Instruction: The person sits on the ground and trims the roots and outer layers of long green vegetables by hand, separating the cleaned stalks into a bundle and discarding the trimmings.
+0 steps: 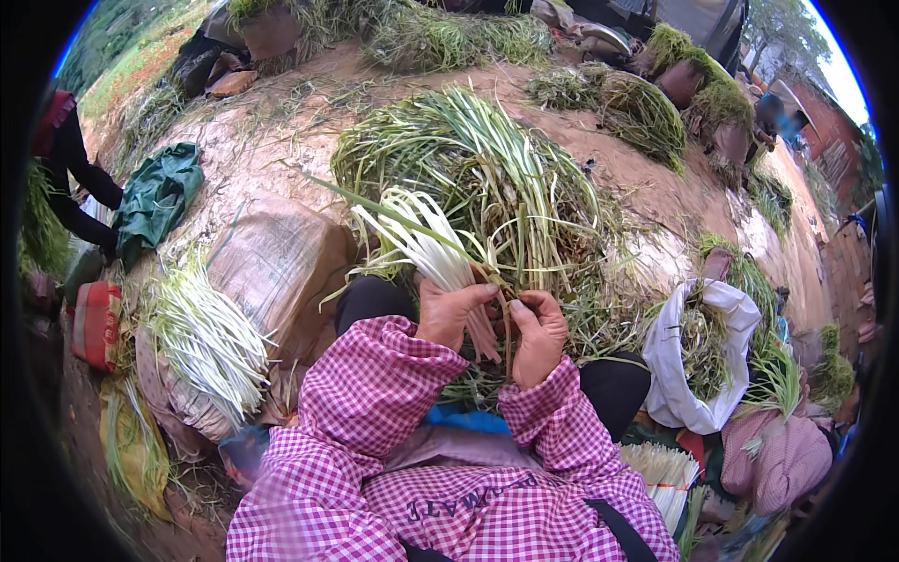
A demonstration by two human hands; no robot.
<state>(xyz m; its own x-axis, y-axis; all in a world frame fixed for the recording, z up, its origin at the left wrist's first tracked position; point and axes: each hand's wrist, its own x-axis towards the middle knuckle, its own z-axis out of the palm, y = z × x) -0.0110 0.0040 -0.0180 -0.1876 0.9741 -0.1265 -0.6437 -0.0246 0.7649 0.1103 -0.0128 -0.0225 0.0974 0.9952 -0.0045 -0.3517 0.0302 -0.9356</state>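
In my left hand point(449, 316) is a bunch of peeled white stems point(428, 235), fanned out away from me, their pale pinkish ends hanging below the fist. A single unpeeled stalk point(508, 334) with brownish outer skin crosses between my hands. The left thumb presses near its upper part, while my right hand point(537, 338) pinches it between thumb and fingers. One long green leaf point(400, 219) slants over the white bunch. Just beyond my hands lies a big heap of long green leafy stalks point(463, 161). To the left, a pile of white stems point(211, 344) rests on sacking.
A wrapped block point(270, 246) stands left of my knee. On the right are a white sack of trimmings point(664, 365), a banded white bundle point(660, 478) and a pink checked cloth bundle point(776, 456). At far left a person's arms point(88, 190) hold a green cloth point(158, 197).
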